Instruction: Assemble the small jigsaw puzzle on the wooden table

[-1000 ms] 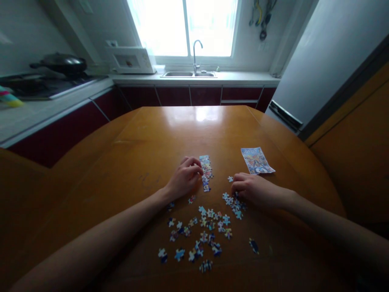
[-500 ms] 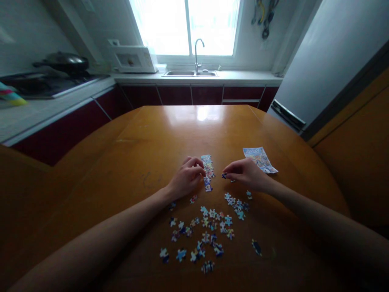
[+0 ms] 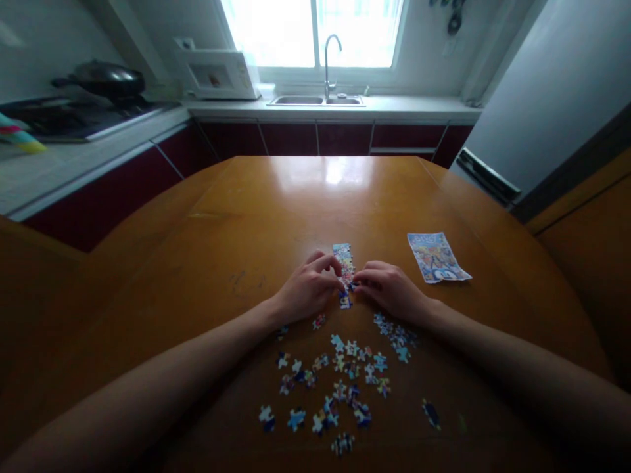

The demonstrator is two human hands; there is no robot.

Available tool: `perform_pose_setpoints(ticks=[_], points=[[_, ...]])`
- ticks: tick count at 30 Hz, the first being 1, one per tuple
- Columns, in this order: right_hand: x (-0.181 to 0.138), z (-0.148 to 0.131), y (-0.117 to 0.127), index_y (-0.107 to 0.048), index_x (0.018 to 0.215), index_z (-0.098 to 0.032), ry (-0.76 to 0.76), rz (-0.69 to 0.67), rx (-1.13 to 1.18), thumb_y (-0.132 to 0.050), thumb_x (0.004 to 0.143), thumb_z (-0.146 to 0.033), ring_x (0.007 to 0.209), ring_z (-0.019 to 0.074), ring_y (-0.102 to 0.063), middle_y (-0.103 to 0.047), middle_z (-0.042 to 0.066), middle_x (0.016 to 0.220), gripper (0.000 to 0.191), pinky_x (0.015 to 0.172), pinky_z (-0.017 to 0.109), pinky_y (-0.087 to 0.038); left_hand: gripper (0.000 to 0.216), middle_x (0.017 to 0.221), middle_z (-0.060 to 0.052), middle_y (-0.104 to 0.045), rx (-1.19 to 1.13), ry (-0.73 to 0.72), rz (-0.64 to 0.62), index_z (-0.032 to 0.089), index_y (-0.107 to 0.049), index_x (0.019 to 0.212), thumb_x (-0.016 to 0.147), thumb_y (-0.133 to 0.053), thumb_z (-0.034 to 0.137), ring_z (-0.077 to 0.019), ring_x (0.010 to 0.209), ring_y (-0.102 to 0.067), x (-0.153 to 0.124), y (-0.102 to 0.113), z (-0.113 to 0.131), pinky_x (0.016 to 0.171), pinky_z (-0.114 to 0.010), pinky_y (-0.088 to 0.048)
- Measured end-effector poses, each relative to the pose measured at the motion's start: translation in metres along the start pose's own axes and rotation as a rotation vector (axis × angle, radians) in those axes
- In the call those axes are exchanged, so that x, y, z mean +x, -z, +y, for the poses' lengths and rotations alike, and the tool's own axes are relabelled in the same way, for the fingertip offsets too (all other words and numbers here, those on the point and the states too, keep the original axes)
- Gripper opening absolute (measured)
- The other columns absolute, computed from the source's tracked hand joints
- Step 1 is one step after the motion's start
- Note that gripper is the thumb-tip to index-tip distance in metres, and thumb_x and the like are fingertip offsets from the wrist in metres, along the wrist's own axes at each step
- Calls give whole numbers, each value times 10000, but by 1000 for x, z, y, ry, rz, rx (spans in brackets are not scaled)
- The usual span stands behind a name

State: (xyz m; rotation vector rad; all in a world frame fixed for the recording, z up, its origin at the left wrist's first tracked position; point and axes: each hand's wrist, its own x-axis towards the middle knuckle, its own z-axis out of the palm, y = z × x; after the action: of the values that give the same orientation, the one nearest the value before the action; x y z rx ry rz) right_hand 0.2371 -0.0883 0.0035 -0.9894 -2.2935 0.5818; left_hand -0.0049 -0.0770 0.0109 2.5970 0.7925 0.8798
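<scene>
Left hand (image 3: 308, 287) touches the puzzle strip (image 3: 343, 253); whether its fingers grip cannot be determined. Right hand (image 3: 388, 289) pinches a dark piece (image 3: 353, 286) at the strip's right edge.

Overexposed window (image 3: 269, 33), dim near tabletop (image 3: 394, 437)

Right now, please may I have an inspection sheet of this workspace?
Surface: glossy brown table.
Job's things: joined puzzle strip; loose pieces, scattered on the near side; illustrated sheet at the right.
Clutter: colourful object on the left counter, partly cut off.
Left hand: fingers at the strip's left edge.
Right hand: fingertips at its right edge; whether they pinch a piece is unclear.
Cables: nothing seen on the table; dark item hanging on the wall, too unclear to identify.
Surroundings: sink with faucet below the window, pan on the stove, refrigerator at right.
</scene>
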Motion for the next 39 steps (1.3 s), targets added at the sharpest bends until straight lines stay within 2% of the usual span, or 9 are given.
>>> perform_pose_setpoints(ticks=[5,11,17,21,25,31,36,39], points=[[0,3,0,-748,1004,-183,8,0,-37,-644,937,-215,862,181,-626,-703,71,919,128,795,337,-499,317,1010,-34,-649,4,11,-14,280,-778,864,875,-577,35,-213,1000,-526,0,1,0,906,-380,-502],[-1,-3,3,-731,1040,-170,-7,26,138,-615,939,-170,834,158,-640,-729,63,933,154,778,312,-502,288,996,-47,-652,-17,27,9,243,-743,940,884,-546,42,-214,997,-532,2,2,4,874,-370,-504],[0,-8,2,-712,1081,-180,-22,65,285,-566,951,-155,858,160,-650,-723,64,957,197,784,322,-515,114,1049,-44,-698,-8,-1,29,231,-692,1045,960,-619,208,-208,1010,-557,4,1,6,920,-379,-500],[0,-11,-2,-631,1115,-185,-130,74,424,-612,916,-160,795,148,-647,-709,38,900,202,745,305,-526,170,1065,-31,-708,12,-24,-1,262,-684,1123,955,-667,285,-208,1027,-573,2,1,4,932,-378,-496],[0,-12,-1,-622,1040,-186,-139,67,430,-618,916,-180,796,141,-634,-695,30,891,124,747,300,-523,130,1021,-31,-709,29,-44,10,258,-700,1072,949,-672,287,-201,998,-579,3,3,5,906,-363,-497],[0,-11,6,-658,937,-182,-6,28,319,-654,899,-206,763,135,-581,-667,43,916,45,673,290,-496,84,983,-26,-705,24,-24,15,256,-701,1004,934,-672,293,-196,967,-584,5,4,8,879,-356,-500],[-3,-7,5,-686,963,-192,158,30,283,-612,924,-164,925,167,-631,-682,71,1009,88,806,337,-535,79,961,-30,-711,13,-31,10,239,-707,977,930,-681,297,-193,937,-585,5,4,7,873,-351,-502],[-4,-2,5,-712,949,-202,182,22,203,-591,948,-184,936,176,-630,-689,71,984,123,833,359,-536,109,941,-31,-717,13,1,-6,237,-722,960,930,-685,334,-195,920,-583,5,3,6,872,-362,-503]])
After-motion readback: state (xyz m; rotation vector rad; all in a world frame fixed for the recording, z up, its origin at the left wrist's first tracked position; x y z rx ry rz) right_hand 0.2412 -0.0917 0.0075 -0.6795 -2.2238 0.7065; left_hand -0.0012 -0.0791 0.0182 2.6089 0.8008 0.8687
